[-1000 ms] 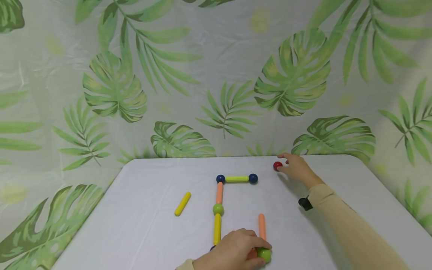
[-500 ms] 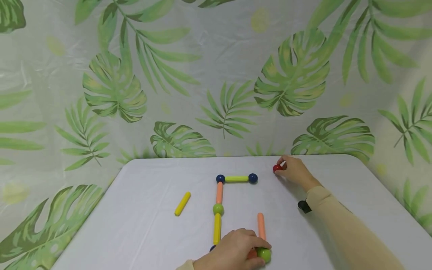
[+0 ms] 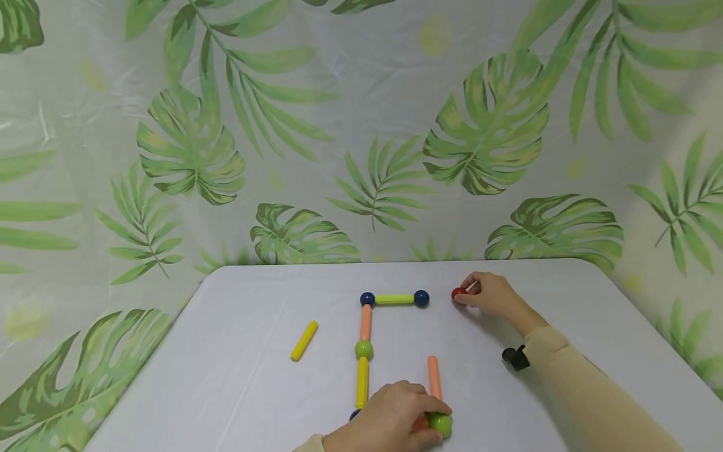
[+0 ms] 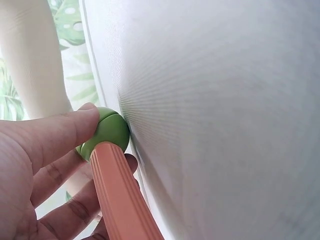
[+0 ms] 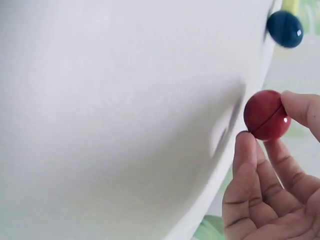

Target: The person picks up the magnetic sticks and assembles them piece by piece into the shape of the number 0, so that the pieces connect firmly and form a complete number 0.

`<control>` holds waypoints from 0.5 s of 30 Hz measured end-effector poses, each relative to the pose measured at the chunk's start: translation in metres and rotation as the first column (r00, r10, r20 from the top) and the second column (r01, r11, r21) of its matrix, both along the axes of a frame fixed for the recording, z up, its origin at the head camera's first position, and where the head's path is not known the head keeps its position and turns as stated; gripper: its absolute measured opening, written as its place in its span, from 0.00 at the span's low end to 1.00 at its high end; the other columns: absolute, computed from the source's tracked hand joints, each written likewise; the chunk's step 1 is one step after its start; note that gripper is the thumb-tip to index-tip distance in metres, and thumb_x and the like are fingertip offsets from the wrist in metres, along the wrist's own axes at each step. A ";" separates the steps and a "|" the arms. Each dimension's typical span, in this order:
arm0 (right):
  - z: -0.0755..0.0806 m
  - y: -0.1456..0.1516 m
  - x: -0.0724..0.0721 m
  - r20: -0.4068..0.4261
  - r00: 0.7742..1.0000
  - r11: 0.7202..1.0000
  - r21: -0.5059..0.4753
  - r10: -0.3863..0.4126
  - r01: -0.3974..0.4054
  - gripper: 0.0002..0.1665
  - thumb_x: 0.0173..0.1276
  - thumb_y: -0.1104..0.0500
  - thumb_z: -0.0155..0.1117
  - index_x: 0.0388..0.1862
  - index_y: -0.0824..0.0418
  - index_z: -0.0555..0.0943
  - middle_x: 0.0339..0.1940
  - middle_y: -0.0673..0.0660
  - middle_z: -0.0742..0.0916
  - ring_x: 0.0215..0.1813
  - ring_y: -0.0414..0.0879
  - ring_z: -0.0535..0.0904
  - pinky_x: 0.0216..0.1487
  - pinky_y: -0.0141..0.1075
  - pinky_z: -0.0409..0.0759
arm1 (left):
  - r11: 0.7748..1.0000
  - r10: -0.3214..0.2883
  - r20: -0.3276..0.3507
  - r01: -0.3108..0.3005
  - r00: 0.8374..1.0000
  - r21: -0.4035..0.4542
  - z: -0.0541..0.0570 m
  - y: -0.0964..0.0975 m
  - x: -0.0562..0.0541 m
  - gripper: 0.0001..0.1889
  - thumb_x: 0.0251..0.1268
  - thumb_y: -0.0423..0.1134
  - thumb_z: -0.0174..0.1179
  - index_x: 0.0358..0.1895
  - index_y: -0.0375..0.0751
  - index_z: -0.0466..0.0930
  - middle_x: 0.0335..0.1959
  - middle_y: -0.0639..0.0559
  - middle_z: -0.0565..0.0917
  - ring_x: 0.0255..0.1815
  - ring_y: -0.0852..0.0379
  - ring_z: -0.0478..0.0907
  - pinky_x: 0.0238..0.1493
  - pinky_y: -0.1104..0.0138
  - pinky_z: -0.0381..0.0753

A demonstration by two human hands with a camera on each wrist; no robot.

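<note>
In the head view my left hand [image 3: 390,415] pinches a green ball [image 3: 440,425] at the near edge. An orange ribbed stick [image 4: 122,195] runs from that ball in the left wrist view, mostly covered by the hand in the head view. A second orange stick [image 3: 434,376] points away from the ball across the table. Farther back on the right, my right hand [image 3: 497,296] holds a red ball [image 5: 265,115] between thumb and fingertips, low over the tabletop. To its left lies a dark blue ball [image 3: 421,298] ending a lime stick [image 3: 394,299].
That lime stick meets another blue ball [image 3: 367,299]. From there a chain runs nearer: orange stick [image 3: 366,322], green ball [image 3: 364,349], yellow stick [image 3: 362,383], and a blue ball partly behind the left hand. A loose yellow stick [image 3: 304,341] lies left on the white table [image 3: 243,389].
My right hand has closed its fingers on the red ball and brought it slightly nearer and left. The orange stick at the left hand's ball has swung a little left.
</note>
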State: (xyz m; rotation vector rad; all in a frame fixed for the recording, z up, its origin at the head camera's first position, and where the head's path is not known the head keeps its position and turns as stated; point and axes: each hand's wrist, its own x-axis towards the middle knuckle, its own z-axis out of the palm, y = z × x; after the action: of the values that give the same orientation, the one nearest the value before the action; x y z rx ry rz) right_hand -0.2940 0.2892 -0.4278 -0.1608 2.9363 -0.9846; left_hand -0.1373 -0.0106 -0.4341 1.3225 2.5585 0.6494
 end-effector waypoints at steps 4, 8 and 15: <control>0.000 -0.005 0.012 0.004 1.000 0.999 -0.044 0.030 -0.030 0.23 0.72 0.50 0.75 0.53 0.67 0.83 0.38 0.58 0.90 0.34 0.45 0.83 0.35 0.38 0.78 | 1.000 -0.004 -0.014 0.004 1.000 0.007 0.001 -0.001 0.000 0.17 0.70 0.44 0.75 0.60 0.56 0.89 0.37 0.70 0.85 0.34 0.79 0.70 0.40 0.81 0.70; -0.003 -0.013 0.028 0.040 0.998 0.994 -0.097 0.043 -0.038 0.23 0.73 0.48 0.74 0.54 0.65 0.84 0.35 0.55 0.89 0.34 0.45 0.83 0.34 0.38 0.79 | 1.000 0.021 0.046 -0.020 0.999 -0.010 0.002 0.000 0.000 0.17 0.71 0.46 0.74 0.61 0.58 0.89 0.37 0.72 0.85 0.34 0.77 0.71 0.40 0.79 0.72; -0.005 -0.027 0.052 0.104 0.992 0.979 -0.196 0.069 -0.047 0.21 0.72 0.48 0.75 0.52 0.62 0.85 0.35 0.53 0.90 0.34 0.45 0.82 0.32 0.37 0.78 | 0.999 0.045 0.080 -0.043 0.996 -0.018 0.004 0.001 0.000 0.17 0.70 0.47 0.74 0.60 0.59 0.89 0.37 0.72 0.84 0.35 0.76 0.71 0.41 0.79 0.73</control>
State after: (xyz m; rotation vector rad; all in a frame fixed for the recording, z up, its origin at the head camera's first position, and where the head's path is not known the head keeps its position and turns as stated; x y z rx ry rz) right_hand -0.2422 0.2621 -0.4331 -0.1907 2.7185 -1.2272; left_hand -0.1372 -0.0098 -0.4305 1.2126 2.5294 0.6738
